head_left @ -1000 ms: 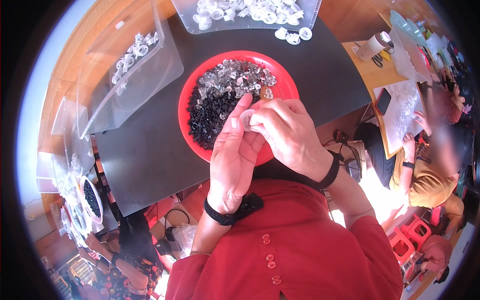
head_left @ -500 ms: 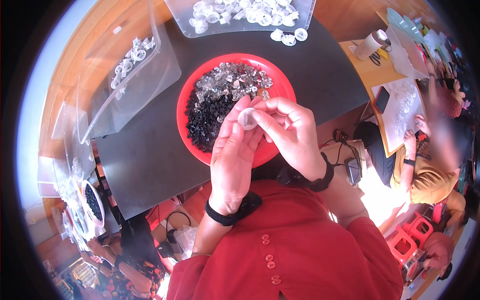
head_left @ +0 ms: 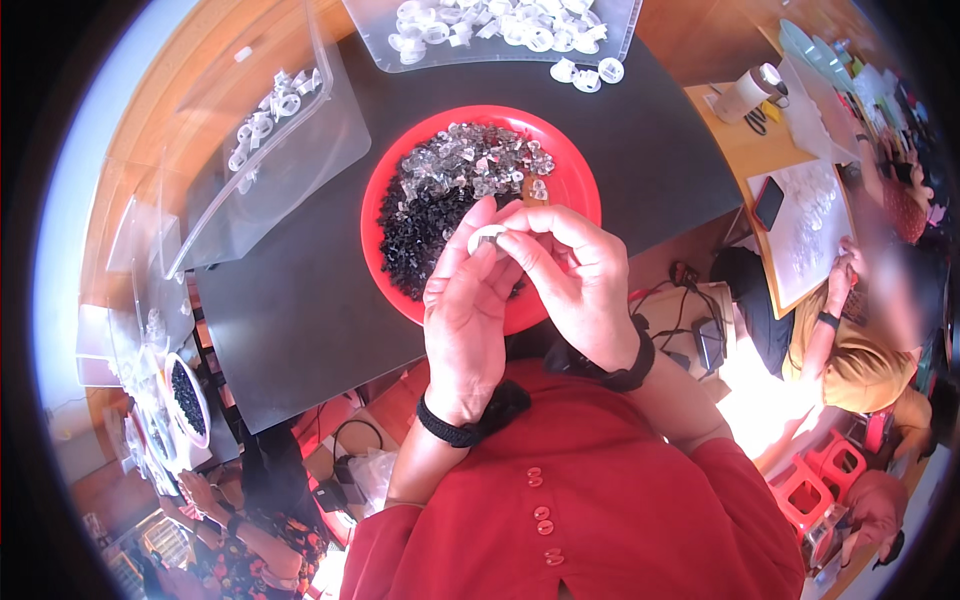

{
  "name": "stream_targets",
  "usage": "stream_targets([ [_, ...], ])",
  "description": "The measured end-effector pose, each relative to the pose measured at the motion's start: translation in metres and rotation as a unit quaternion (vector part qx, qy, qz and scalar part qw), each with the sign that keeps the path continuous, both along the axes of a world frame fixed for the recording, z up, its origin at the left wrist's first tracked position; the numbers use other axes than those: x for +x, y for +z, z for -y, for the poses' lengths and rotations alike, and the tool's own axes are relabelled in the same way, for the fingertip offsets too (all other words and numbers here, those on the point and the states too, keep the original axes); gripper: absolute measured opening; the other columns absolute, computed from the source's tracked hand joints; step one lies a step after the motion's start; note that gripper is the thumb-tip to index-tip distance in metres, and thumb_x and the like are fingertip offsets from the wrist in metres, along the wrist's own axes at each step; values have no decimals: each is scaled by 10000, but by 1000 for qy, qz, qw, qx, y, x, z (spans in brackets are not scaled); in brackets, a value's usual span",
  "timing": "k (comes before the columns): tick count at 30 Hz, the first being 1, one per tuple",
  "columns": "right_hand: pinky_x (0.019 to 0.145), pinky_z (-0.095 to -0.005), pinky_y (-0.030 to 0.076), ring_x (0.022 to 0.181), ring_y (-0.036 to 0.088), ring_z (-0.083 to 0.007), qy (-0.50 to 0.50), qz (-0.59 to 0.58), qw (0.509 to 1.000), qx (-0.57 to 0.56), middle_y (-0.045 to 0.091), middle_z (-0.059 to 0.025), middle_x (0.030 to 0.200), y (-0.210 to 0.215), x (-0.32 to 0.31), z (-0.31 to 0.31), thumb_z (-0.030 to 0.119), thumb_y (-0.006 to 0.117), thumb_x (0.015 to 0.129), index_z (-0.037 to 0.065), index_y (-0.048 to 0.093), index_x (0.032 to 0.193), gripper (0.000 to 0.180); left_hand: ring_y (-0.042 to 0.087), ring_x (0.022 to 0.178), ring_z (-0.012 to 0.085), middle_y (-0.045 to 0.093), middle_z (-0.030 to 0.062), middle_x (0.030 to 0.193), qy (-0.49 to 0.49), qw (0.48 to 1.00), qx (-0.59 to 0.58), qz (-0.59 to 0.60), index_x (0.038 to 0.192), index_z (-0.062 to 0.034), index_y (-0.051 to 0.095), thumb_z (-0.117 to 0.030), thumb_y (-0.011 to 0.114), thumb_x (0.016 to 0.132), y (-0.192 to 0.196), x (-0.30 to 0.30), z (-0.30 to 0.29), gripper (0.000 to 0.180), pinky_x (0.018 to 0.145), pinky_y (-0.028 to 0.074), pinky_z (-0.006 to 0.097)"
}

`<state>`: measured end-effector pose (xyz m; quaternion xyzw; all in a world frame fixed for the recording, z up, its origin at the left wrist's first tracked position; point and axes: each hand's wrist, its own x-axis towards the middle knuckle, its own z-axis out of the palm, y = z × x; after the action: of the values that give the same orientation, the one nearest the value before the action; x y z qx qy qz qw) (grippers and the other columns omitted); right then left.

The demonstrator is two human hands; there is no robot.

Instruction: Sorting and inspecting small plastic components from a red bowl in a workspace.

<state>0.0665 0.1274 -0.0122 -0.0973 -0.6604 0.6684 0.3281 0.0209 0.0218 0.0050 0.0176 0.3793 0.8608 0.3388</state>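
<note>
My left hand point(head_left: 466, 310) and my right hand point(head_left: 574, 282) meet over the near rim of a red round plate point(head_left: 572, 170) on a dark table. Together their fingertips pinch a small white ring-shaped plastic part point(head_left: 487, 236). The plate holds a heap of small black pieces point(head_left: 420, 225) on its left and clear plastic pieces point(head_left: 475, 165) toward its far side. Both wrists wear black bands. My red sleeves fill the lower part of the view.
A clear tray of white ring parts point(head_left: 500, 25) lies at the table's far edge, with loose ones point(head_left: 587, 74) beside it. A clear bag with white parts point(head_left: 265, 110) lies at left. A seated person point(head_left: 860, 340) works at right; another person point(head_left: 225, 510) is at lower left.
Both hands have shifted slightly toward me and to the right over the plate, still pinching the white part between the fingertips.
</note>
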Motion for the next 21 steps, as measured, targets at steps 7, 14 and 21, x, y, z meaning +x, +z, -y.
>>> stream_targets([
  [7,554,-233,466,627,601,-82,33,70,993,85,659,-78,769,16,1,-27,56,674,884,-1,668,949,86,600,1160,278,602,187,1258,39,995,-87,-24,1371,22,452,-134,439,945,11,-6,10,453,962,480,356],
  [14,643,-389,496,726,629,-316,68,187,912,359,618,-109,775,17,13,-73,75,693,807,31,657,853,73,623,1104,288,595,193,1228,4,995,-92,-47,1360,27,416,-153,412,926,2,-16,26,470,915,507,338],
  [21,687,-391,397,730,581,-259,62,200,822,530,569,-54,775,11,7,-66,115,694,768,72,627,776,80,659,986,276,630,197,1131,7,993,-99,-55,1262,40,493,-120,391,931,2,-15,25,381,868,527,323],
])
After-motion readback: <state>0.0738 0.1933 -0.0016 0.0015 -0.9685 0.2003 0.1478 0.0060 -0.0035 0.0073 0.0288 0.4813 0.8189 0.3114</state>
